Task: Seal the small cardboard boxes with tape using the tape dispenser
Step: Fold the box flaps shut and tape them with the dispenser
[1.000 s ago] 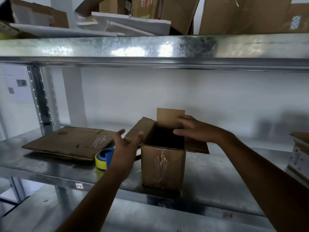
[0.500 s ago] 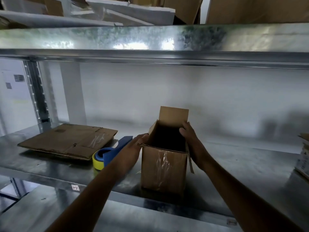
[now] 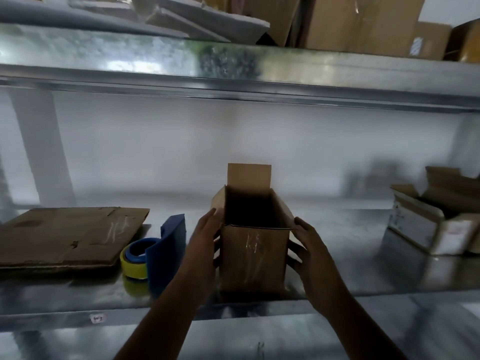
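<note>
Small cardboard box (image 3: 253, 258) sits center frame on the shelf (image 3: 350, 279), my left hand (image 3: 205, 245) against its left side, right hand (image 3: 309, 250) on its right. Tape dispenser (image 3: 155, 253) just left of it, flattened cardboard (image 3: 65, 235) further left, another open box (image 3: 420, 227) far right.

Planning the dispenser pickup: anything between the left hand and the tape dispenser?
Nothing visible. The tape dispenser lies on the shelf left of the left hand, which rests against the left side of the small box; only bare shelf between them. The flattened cardboard is further left.
</note>
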Demonstrator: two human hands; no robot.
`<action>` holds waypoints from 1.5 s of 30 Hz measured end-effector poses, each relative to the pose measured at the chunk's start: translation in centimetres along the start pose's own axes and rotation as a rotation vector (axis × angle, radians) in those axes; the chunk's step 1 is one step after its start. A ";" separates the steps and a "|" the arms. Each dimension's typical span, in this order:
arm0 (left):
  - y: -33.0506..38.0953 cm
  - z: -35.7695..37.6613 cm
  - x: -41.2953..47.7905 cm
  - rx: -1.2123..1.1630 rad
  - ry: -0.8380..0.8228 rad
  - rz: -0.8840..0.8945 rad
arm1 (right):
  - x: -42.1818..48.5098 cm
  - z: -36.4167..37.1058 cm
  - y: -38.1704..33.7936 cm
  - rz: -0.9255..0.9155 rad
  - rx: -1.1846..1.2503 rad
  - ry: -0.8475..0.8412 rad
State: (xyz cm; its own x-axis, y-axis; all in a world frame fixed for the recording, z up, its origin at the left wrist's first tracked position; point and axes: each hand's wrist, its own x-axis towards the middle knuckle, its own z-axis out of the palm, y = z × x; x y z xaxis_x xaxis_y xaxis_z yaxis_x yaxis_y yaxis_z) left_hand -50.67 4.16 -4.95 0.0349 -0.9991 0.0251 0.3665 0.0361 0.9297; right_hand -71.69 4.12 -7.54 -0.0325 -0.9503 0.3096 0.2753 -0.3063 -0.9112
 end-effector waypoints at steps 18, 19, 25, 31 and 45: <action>-7.9 23.0 1.6 -0.045 0.027 -0.001 | -0.9 -22.6 -11.3 -0.070 -0.358 0.300; -8.2 24.4 1.8 -0.041 0.039 0.009 | -0.8 -23.9 -12.2 -0.087 -0.442 0.307; -9.9 30.0 3.5 -0.035 0.077 0.045 | -0.2 -29.3 -15.3 -0.380 -0.967 0.313; -11.3 32.8 6.7 0.002 0.132 0.078 | 3.4 -33.8 -16.5 -0.503 -1.243 0.198; -12.9 36.1 10.4 0.029 0.003 0.014 | 6.5 -34.2 -17.0 -0.477 -1.051 0.202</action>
State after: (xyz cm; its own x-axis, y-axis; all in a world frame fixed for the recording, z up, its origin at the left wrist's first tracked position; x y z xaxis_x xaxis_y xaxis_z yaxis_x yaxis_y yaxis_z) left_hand -88.60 -7.51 -3.41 0.0423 -0.9984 0.0368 0.3387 0.0490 0.9396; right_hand -109.43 1.24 0.71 -0.0958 -0.6894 0.7180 -0.7327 -0.4394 -0.5197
